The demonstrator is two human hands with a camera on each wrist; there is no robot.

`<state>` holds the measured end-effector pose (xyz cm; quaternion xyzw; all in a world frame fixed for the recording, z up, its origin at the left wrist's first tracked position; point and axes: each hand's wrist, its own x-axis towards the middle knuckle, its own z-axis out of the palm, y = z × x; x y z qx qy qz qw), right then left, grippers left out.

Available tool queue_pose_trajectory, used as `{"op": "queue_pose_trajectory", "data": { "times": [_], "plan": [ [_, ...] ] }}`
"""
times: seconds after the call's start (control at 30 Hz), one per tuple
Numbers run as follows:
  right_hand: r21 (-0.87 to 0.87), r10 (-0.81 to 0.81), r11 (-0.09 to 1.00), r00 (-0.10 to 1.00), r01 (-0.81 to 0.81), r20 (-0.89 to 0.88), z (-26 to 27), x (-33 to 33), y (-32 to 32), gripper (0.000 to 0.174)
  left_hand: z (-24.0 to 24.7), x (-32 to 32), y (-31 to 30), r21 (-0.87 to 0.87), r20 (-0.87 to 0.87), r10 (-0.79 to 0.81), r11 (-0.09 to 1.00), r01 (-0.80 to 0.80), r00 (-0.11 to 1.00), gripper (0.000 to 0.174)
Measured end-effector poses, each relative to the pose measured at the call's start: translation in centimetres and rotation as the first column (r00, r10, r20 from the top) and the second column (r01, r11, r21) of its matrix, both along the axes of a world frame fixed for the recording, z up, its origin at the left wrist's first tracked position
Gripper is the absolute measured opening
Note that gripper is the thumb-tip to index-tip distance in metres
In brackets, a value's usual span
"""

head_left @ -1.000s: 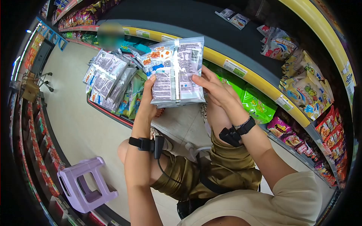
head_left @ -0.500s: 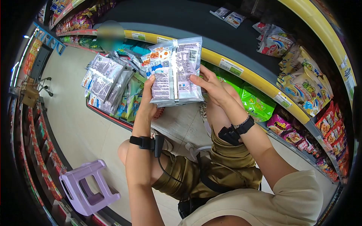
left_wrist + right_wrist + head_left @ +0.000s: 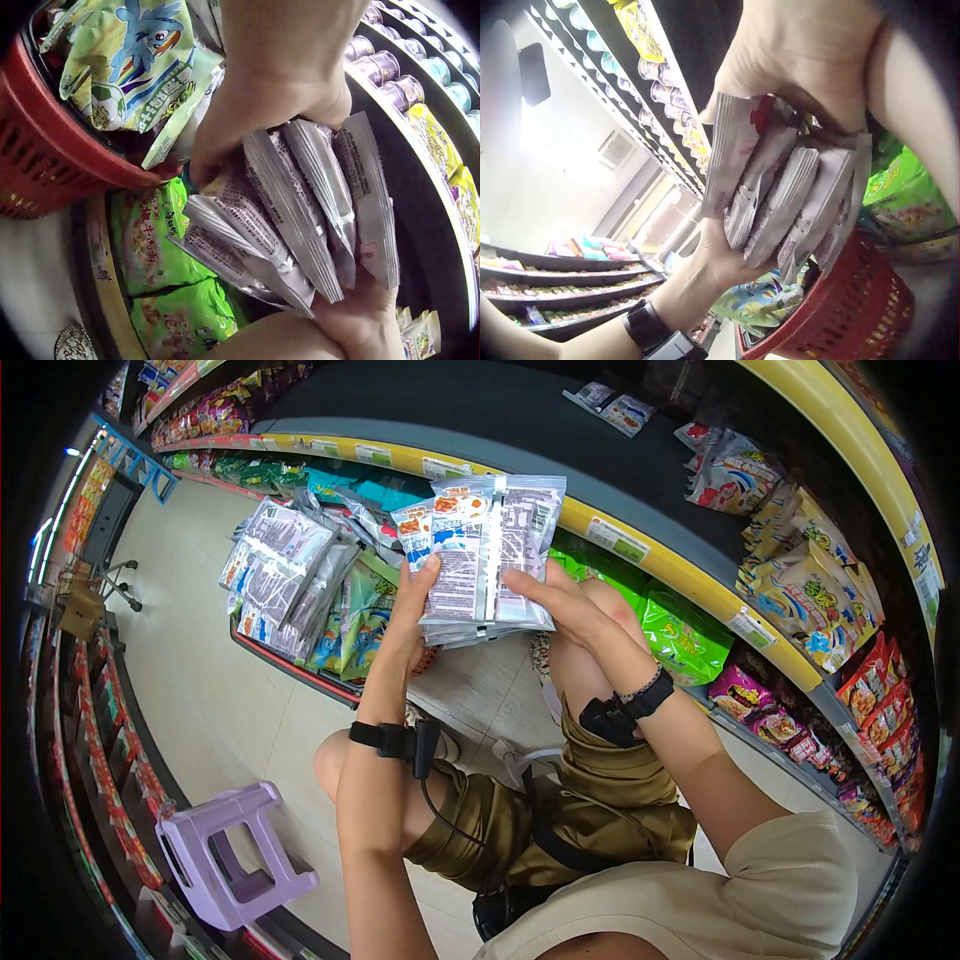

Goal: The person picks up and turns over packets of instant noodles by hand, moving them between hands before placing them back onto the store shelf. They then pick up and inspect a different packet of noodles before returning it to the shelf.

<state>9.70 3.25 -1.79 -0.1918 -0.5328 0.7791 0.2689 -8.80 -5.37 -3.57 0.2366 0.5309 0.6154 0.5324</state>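
Both hands hold a stack of several silver-white snack packets [image 3: 490, 560] in front of the body, printed backs up in the head view. On the stack's left side the left hand [image 3: 408, 610] grips with its thumb over the top packet. The right hand [image 3: 572, 605] grips the right side, thumb also on top. Both wrist views show the packets' crimped ends side by side, the stack [image 3: 292, 210] lying between the two palms. More such packets [image 3: 285, 555] are piled in a red basket [image 3: 82, 150] at the left, beside green pony-print bags [image 3: 135, 67].
A dark shelf [image 3: 450, 410] with a yellow edge runs across the front, a few packets [image 3: 612, 408] lying on it. Yellow bags [image 3: 815, 595] stand at its right. Green bags [image 3: 680, 635] fill the level below. A purple stool [image 3: 225, 850] stands on the floor at lower left.
Both hands, with the stack between them, have shifted slightly to the right in the head view. The packets at the stack's left side now look more fanned out.
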Motion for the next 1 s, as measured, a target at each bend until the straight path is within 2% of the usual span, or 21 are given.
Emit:
{"op": "queue_pose_trajectory", "data": {
  "times": [0.13,0.2,0.23,0.3,0.5,0.73,0.83,0.87,0.9,1.0],
  "plan": [
    [-0.055,-0.048,0.997,0.998,0.051,0.049,-0.9,-0.9,0.8,0.053,1.0,0.4,-0.4,0.042,0.136,-0.018,0.999,0.013,0.991,0.071],
    [-0.251,-0.086,0.963,0.995,0.094,0.043,-1.0,-0.9,1.3,0.050,2.0,0.8,-0.6,-0.080,0.172,0.070,0.995,-0.057,0.983,0.072],
    [-0.251,-0.086,0.963,0.995,0.094,0.043,-0.9,-0.9,1.3,0.050,2.0,0.8,-0.6,-0.080,0.172,0.070,0.995,-0.057,0.983,0.072],
    [-0.369,-0.167,0.920,0.984,0.131,-0.067,-0.6,-1.0,1.1,0.050,2.0,0.6,-0.7,-0.054,0.176,0.069,0.997,-0.060,0.982,0.071],
    [-0.386,-0.140,0.917,0.987,0.100,-0.077,-0.4,-0.9,1.0,0.050,2.3,0.6,-0.8,-0.025,0.122,0.079,0.997,-0.077,0.989,0.070],
    [-0.363,-0.118,0.927,0.992,0.093,-0.046,0.1,-0.7,0.8,0.052,2.1,0.4,-0.8,-0.028,0.157,0.069,0.997,-0.065,0.985,0.069],
    [-0.344,-0.044,0.939,0.997,0.020,-0.061,-0.8,-0.7,1.2,0.052,1.3,0.0,-0.5,-0.026,0.130,0.051,0.998,-0.048,0.990,0.070],
    [-0.343,-0.042,0.939,0.997,0.018,-0.061,-1.1,-0.7,1.1,0.052,0.5,-0.4,-0.3,-0.037,0.039,0.055,0.998,-0.054,0.998,0.071],
    [-0.275,-0.045,0.961,0.997,0.025,-0.068,-1.1,-0.6,0.8,0.053,0.6,-0.5,-0.2,-0.047,-0.052,0.059,0.997,-0.061,0.997,0.073],
    [-0.129,-0.017,0.992,0.999,0.010,-0.051,-0.9,-0.6,0.3,0.054,1.1,0.3,-0.5,-0.005,-0.099,0.057,0.998,-0.057,0.993,0.079]
  ]
}}
